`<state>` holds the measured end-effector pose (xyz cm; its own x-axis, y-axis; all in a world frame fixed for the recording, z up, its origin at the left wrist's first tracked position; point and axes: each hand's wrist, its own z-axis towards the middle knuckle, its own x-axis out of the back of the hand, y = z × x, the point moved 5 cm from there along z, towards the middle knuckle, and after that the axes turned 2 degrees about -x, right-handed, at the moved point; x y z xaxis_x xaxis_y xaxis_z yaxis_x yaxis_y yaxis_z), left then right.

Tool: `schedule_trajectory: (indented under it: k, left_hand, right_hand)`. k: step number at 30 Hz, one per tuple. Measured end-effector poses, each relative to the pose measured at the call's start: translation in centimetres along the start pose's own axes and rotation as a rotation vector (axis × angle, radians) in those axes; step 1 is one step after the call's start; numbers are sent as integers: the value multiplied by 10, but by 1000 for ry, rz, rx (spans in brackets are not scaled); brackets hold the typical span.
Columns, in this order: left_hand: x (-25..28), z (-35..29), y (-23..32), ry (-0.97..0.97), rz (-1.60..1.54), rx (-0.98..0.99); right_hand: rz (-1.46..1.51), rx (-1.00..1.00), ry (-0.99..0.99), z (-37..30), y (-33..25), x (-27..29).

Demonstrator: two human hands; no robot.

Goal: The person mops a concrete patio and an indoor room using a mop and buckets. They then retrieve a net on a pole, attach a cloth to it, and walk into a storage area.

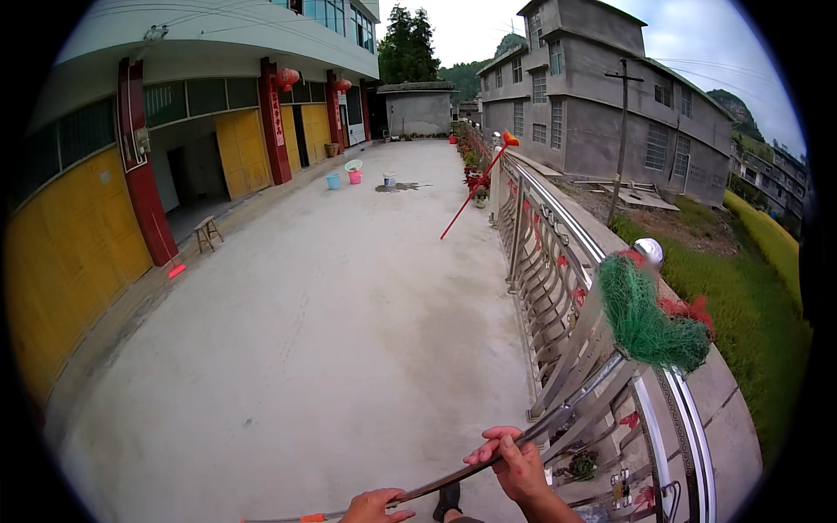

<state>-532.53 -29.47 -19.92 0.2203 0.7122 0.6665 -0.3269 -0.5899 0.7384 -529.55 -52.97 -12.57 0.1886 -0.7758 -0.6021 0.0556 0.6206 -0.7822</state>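
I hold a long metal-handled mop (558,415) with both hands. Its green string head (647,317) rests up on the top rail of the steel railing (558,261) at my right. My right hand (514,460) grips the shaft about midway, fingers wrapped over it. Nearer the lower end, by an orange band, my left hand (375,506) is closed on the handle. The handle runs diagonally from lower left up to the rail.
A wide concrete terrace (331,331) stretches ahead. A second red-handled mop (475,190) leans on the railing farther on. Buckets (344,177) stand near a yellow-doored building on the left, with a small wooden stool (207,232). Beyond the railing lie grass and grey houses.
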Motion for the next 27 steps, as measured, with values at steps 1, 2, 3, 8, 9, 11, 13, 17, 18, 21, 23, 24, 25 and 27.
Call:
schedule_trajectory:
  k: [1,2,3,8,9,11,13,17,18,21,23,24,25,27]
  left_hand:
    - [-3,-3,-49,-47,-24,198]
    - [-3,-6,-93,-9,-74,255]
    - [0,-9,-124,45,-111,288]
    - [51,43,-186,143,81,464]
    - [56,49,-194,148,49,488]
    - [67,61,-221,129,-12,579]
    - [81,85,-227,112,-32,591]
    - [98,139,-272,76,-105,662]
    - [104,160,-283,61,-141,669]
    - [142,235,-313,63,-121,555]
    - [173,287,-331,73,-85,503]
    - [182,320,-340,81,-94,486]
    - [194,354,-348,91,-101,473]
    - [220,445,-351,-41,-109,518]
  right_hand:
    - [15,-33,32,29,14,3]
    - [16,-84,-13,56,29,3]
    - [17,-110,-75,73,40,-4]
    - [28,-301,-122,192,125,-13]
    - [13,-337,-159,216,132,-14]
    - [28,-450,-179,262,138,-25]
    - [16,-485,-221,302,144,-27]
    - [89,-551,-173,390,187,-12]
    - [103,-559,-145,414,196,-6]
    - [165,-508,-82,497,214,5]
    - [149,-528,-22,555,226,17]
    - [140,-528,2,582,226,27]
    - [132,-531,24,611,226,35]
    - [77,-464,148,663,201,60]
